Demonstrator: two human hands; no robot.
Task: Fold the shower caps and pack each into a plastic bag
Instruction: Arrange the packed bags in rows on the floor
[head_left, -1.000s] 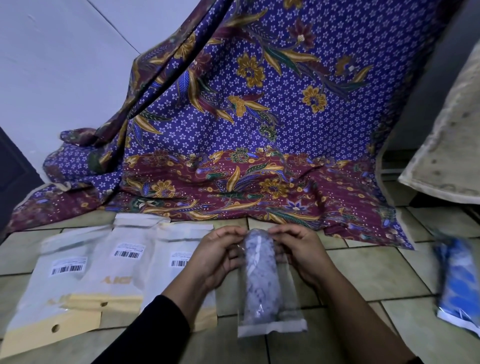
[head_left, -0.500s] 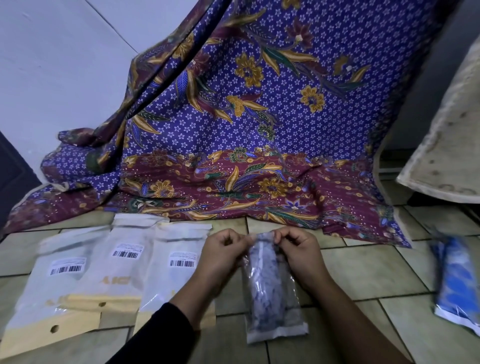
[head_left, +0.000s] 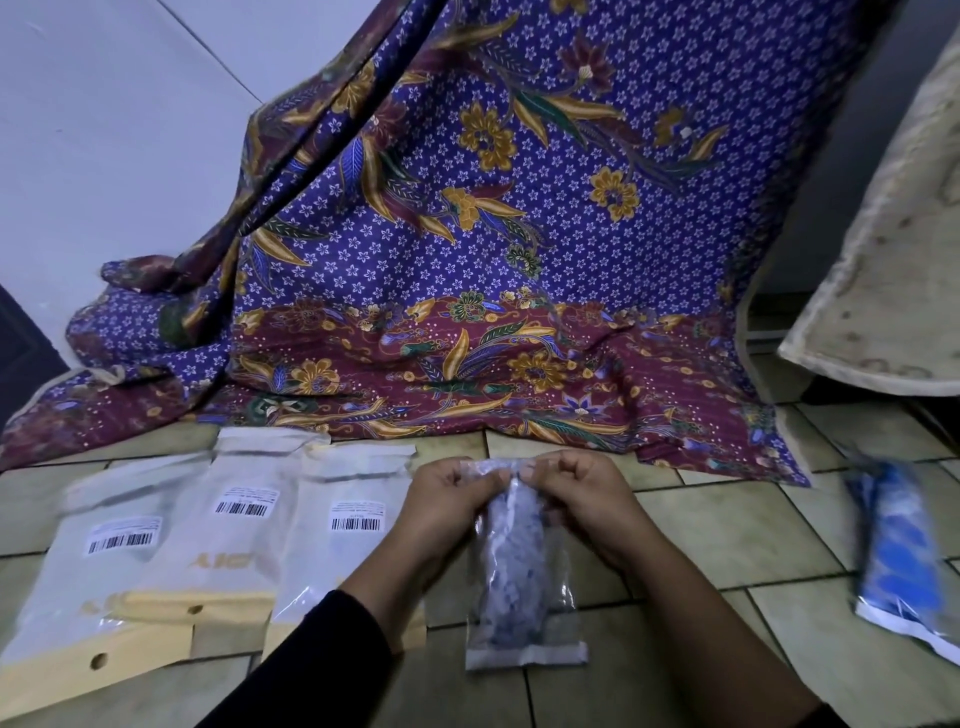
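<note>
While left hand (head_left: 447, 499) and right hand (head_left: 582, 493) pinch the mouth of the plastic bag (head_left: 540, 613) above the folded shower cap (head_left: 511, 561), best press the seal evenly, edge to edge.

The plastic bag (head_left: 524, 618) sits mid-floor (head_left: 727, 525) with a shower cap (head_left: 511, 566) inside it. The left hand (head_left: 447, 499) and right hand (head_left: 582, 499) pinch its top edge from either side. Left of that bag, three flat packets (head_left: 244, 540) lie overlapping in a row. Well to its right lies another packed bag (head_left: 904, 566). Behind it a draped cloth (head_left: 467, 234) spills onto the floor.
</note>
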